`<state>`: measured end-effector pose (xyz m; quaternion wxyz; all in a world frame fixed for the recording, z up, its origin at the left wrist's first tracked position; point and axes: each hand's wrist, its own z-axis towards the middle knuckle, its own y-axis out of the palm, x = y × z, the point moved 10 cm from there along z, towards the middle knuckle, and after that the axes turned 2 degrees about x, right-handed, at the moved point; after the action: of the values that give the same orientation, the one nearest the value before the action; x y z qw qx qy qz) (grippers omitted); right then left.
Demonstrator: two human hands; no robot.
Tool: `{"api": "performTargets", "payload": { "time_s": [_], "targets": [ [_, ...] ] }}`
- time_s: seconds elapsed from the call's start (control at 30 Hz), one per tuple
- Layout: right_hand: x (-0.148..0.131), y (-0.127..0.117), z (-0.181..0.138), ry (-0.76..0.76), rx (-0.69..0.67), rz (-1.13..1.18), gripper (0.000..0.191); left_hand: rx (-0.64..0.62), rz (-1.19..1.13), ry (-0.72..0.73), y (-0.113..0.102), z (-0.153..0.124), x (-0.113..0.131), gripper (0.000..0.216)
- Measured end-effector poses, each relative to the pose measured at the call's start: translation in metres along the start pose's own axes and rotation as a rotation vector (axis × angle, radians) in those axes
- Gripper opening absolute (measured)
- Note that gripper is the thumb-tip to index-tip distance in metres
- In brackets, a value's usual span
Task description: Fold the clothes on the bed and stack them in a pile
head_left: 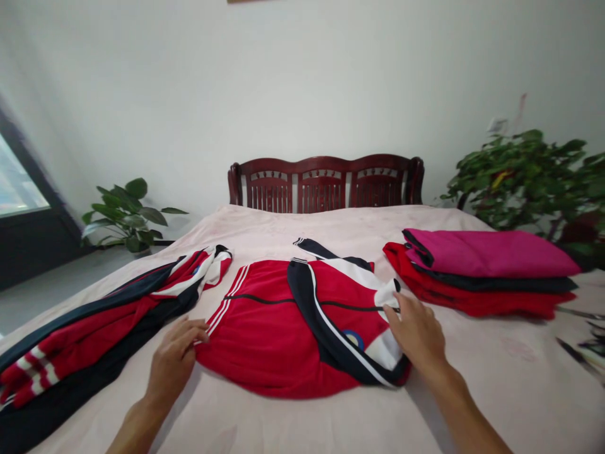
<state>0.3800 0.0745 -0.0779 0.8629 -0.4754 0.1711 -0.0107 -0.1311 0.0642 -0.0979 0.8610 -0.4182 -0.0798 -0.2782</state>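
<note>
I find the red jacket (283, 334) lying flat mid-bed (472, 391), partly folded. My left hand (172, 359) rests loosely open, fingertips on the jacket's left edge. My right hand (416, 331) pinches its white cuff (thumb hidden). Right of the jacket: a folded stack (486, 271); left of it, loose garments (94, 321).
</note>
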Motion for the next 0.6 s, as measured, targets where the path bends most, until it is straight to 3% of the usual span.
{"api": "performTargets", "payload": {
  "time_s": [0.13,0.23,0.33,0.43,0.53,0.6],
  "targets": [
    [0.052,0.033,-0.003,0.065,-0.197,-0.226,0.049,-0.351,-0.151,0.138,0.054,-0.008,0.07,0.026],
    [0.071,0.049,-0.011,0.045,-0.282,-0.23,0.042,-0.463,-0.154,0.11,0.076,-0.015,0.088,0.023],
    [0.085,0.049,-0.014,0.067,-0.272,-0.232,0.04,-0.487,-0.146,0.062,0.075,-0.021,0.073,0.019],
    [0.08,0.029,-0.012,0.06,-0.138,-0.257,0.04,-0.544,-0.108,0.085,0.065,-0.032,0.045,0.028],
    [0.045,0.003,-0.013,-0.003,-0.051,-0.179,0.041,-0.525,0.007,0.175,0.048,-0.039,0.018,0.042],
    [0.008,0.003,-0.023,-0.073,-0.168,-0.063,0.043,-0.45,0.087,0.212,0.035,-0.039,0.001,0.04]
  ]
}}
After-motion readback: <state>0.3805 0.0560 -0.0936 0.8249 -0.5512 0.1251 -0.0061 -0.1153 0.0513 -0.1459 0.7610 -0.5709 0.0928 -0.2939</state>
